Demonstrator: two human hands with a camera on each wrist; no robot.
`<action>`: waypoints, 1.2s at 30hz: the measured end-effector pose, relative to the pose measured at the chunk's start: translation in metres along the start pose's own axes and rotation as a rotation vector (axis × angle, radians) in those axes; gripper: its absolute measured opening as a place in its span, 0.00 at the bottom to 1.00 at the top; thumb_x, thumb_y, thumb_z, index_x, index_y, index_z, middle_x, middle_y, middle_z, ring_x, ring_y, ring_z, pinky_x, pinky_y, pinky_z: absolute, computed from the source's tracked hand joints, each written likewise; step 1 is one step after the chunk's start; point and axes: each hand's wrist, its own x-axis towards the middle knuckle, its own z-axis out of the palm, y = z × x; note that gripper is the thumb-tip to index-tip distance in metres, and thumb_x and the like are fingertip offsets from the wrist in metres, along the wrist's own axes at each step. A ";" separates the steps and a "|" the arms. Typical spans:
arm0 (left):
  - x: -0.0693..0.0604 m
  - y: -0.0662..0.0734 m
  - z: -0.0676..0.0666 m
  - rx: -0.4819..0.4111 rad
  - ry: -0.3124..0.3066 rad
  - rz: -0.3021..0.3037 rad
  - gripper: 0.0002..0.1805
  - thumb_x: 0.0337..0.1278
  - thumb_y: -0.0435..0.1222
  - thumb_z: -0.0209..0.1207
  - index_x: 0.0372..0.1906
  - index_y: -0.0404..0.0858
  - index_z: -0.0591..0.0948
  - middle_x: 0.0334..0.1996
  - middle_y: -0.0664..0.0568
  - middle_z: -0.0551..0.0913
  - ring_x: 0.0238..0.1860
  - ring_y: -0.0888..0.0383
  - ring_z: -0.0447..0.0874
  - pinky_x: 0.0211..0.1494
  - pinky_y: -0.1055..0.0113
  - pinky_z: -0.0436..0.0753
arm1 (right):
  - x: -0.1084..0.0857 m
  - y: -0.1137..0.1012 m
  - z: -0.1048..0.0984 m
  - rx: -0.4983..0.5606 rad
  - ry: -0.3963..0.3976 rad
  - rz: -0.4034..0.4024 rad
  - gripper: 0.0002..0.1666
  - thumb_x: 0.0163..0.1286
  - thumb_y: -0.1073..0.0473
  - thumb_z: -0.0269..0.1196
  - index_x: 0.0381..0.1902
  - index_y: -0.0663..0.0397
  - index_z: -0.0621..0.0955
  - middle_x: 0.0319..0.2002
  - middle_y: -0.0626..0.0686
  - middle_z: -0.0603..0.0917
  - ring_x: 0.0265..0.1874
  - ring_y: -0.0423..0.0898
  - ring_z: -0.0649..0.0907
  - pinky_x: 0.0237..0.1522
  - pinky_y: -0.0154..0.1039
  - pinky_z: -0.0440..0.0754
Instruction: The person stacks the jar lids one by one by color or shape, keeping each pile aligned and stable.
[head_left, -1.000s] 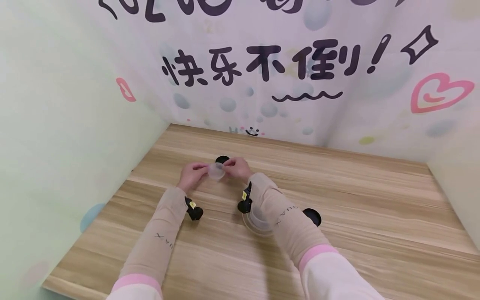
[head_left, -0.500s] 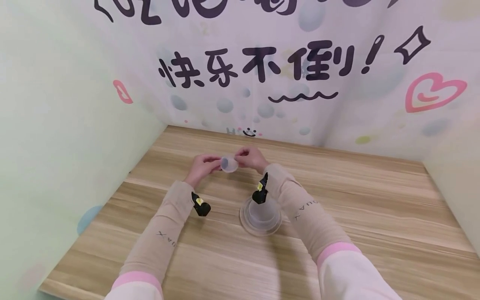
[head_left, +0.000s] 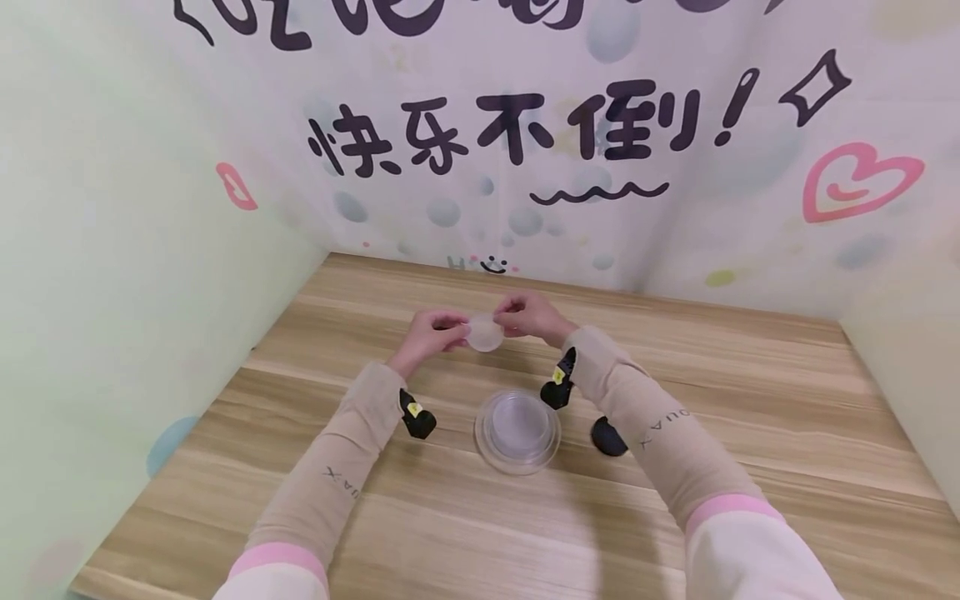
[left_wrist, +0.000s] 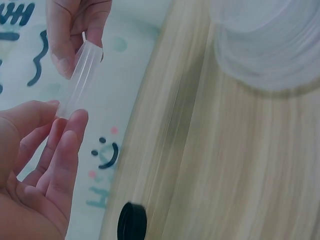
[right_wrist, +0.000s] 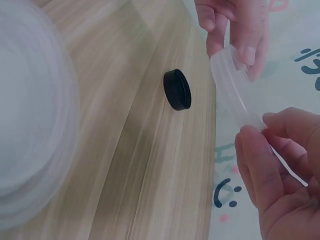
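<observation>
Between both hands, above the table, hangs a small translucent round plastic lid (head_left: 485, 333), shallow and with a low wall. My left hand (head_left: 435, 335) pinches one side of its rim with thumb and fingertips. On the opposite side my right hand (head_left: 532, 317) pinches the rim too. Seen from the left wrist, the lid (left_wrist: 80, 80) stands almost edge-on. The right wrist view also has the lid (right_wrist: 237, 90) tilted between the two sets of fingers. Nearer the body, a stack of clear round plastic containers (head_left: 517, 432) rests on the table below the hands.
A black round cap (head_left: 608, 437) lies right of the stack, beside the right forearm. Another black cap (right_wrist: 177, 90) shows in the right wrist view on the wooden table (head_left: 675, 350), near the back. A printed cloth (head_left: 480, 225) covers the wall behind.
Both hands have shifted right with the lid pinched between them. The right forearm has swung aside, uncovering the container stack; the black cap behind the hands is now hidden in the head view.
</observation>
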 end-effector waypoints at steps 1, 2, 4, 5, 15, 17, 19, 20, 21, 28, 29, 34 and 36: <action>0.000 0.000 0.003 0.010 -0.012 -0.002 0.16 0.51 0.29 0.59 0.45 0.25 0.76 0.30 0.45 0.80 0.27 0.57 0.81 0.29 0.73 0.79 | -0.003 0.001 -0.003 -0.005 -0.008 -0.004 0.09 0.61 0.65 0.57 0.37 0.68 0.75 0.33 0.55 0.75 0.31 0.45 0.77 0.40 0.43 0.79; 0.000 0.000 0.006 0.020 -0.021 -0.007 0.15 0.51 0.30 0.59 0.45 0.26 0.77 0.30 0.45 0.80 0.27 0.57 0.81 0.29 0.73 0.79 | -0.005 0.003 -0.005 -0.012 -0.016 -0.008 0.09 0.61 0.66 0.57 0.36 0.69 0.75 0.33 0.56 0.75 0.31 0.46 0.77 0.40 0.43 0.79; 0.000 -0.001 0.012 0.043 -0.043 -0.017 0.15 0.50 0.30 0.59 0.44 0.27 0.77 0.30 0.45 0.80 0.27 0.55 0.82 0.29 0.72 0.80 | -0.011 0.006 -0.009 -0.029 -0.025 -0.014 0.08 0.60 0.67 0.57 0.36 0.69 0.75 0.32 0.56 0.75 0.31 0.47 0.77 0.39 0.44 0.79; -0.001 -0.001 0.014 0.054 -0.056 -0.019 0.15 0.50 0.30 0.59 0.45 0.27 0.77 0.31 0.44 0.80 0.29 0.53 0.82 0.31 0.70 0.80 | -0.013 0.008 -0.011 -0.038 -0.027 -0.013 0.08 0.60 0.67 0.58 0.35 0.69 0.76 0.31 0.55 0.76 0.31 0.47 0.78 0.38 0.44 0.80; -0.006 -0.010 0.031 0.139 -0.191 -0.052 0.13 0.51 0.30 0.59 0.42 0.30 0.79 0.31 0.45 0.80 0.29 0.53 0.82 0.40 0.55 0.79 | -0.041 0.027 -0.013 -0.021 -0.094 0.014 0.09 0.59 0.68 0.57 0.36 0.70 0.76 0.31 0.55 0.76 0.30 0.44 0.78 0.41 0.48 0.78; -0.008 -0.013 0.034 0.152 -0.220 -0.066 0.12 0.51 0.30 0.59 0.42 0.30 0.79 0.30 0.46 0.81 0.29 0.52 0.82 0.39 0.55 0.79 | -0.046 0.032 -0.012 -0.005 -0.113 0.016 0.09 0.59 0.68 0.56 0.36 0.70 0.76 0.32 0.56 0.77 0.30 0.44 0.78 0.42 0.49 0.77; -0.011 -0.015 0.036 0.179 -0.243 -0.081 0.11 0.50 0.30 0.59 0.41 0.31 0.80 0.29 0.47 0.81 0.30 0.50 0.82 0.38 0.56 0.80 | -0.051 0.038 -0.012 0.010 -0.137 0.013 0.09 0.59 0.69 0.56 0.37 0.71 0.75 0.32 0.56 0.77 0.31 0.44 0.78 0.43 0.51 0.76; -0.012 -0.015 0.038 0.192 -0.258 -0.087 0.11 0.50 0.30 0.59 0.41 0.31 0.80 0.28 0.47 0.81 0.31 0.48 0.82 0.37 0.56 0.80 | -0.053 0.041 -0.011 0.018 -0.151 0.016 0.09 0.59 0.69 0.56 0.37 0.71 0.75 0.32 0.57 0.77 0.31 0.45 0.78 0.44 0.52 0.76; -0.013 -0.016 0.039 0.206 -0.274 -0.087 0.11 0.50 0.30 0.59 0.41 0.31 0.80 0.28 0.48 0.81 0.31 0.47 0.82 0.36 0.58 0.80 | -0.055 0.044 -0.012 0.024 -0.167 0.007 0.09 0.59 0.69 0.56 0.37 0.71 0.75 0.32 0.57 0.77 0.31 0.45 0.79 0.44 0.52 0.75; -0.021 -0.013 0.042 0.238 -0.367 -0.066 0.11 0.50 0.29 0.58 0.40 0.29 0.79 0.26 0.47 0.81 0.28 0.50 0.81 0.30 0.64 0.79 | -0.067 0.049 -0.009 0.015 -0.200 0.014 0.09 0.59 0.69 0.56 0.38 0.70 0.76 0.35 0.58 0.78 0.32 0.44 0.79 0.41 0.48 0.78; -0.022 -0.013 0.043 0.237 -0.374 -0.067 0.11 0.50 0.28 0.58 0.40 0.29 0.79 0.26 0.46 0.81 0.28 0.50 0.81 0.31 0.63 0.79 | -0.068 0.049 -0.008 0.010 -0.196 0.027 0.10 0.60 0.71 0.55 0.39 0.73 0.75 0.35 0.59 0.78 0.33 0.45 0.79 0.42 0.49 0.77; -0.022 -0.019 0.045 0.249 -0.396 -0.076 0.11 0.49 0.27 0.59 0.40 0.29 0.80 0.24 0.47 0.81 0.23 0.59 0.80 0.32 0.61 0.80 | -0.074 0.053 -0.006 0.017 -0.201 0.032 0.10 0.59 0.71 0.56 0.39 0.74 0.76 0.35 0.58 0.79 0.31 0.44 0.79 0.38 0.44 0.79; -0.022 -0.020 0.046 0.257 -0.406 -0.080 0.11 0.49 0.28 0.59 0.40 0.30 0.80 0.24 0.47 0.82 0.22 0.61 0.79 0.33 0.60 0.80 | -0.075 0.054 -0.005 0.015 -0.199 0.033 0.10 0.58 0.71 0.57 0.38 0.73 0.76 0.34 0.57 0.79 0.31 0.44 0.79 0.37 0.43 0.80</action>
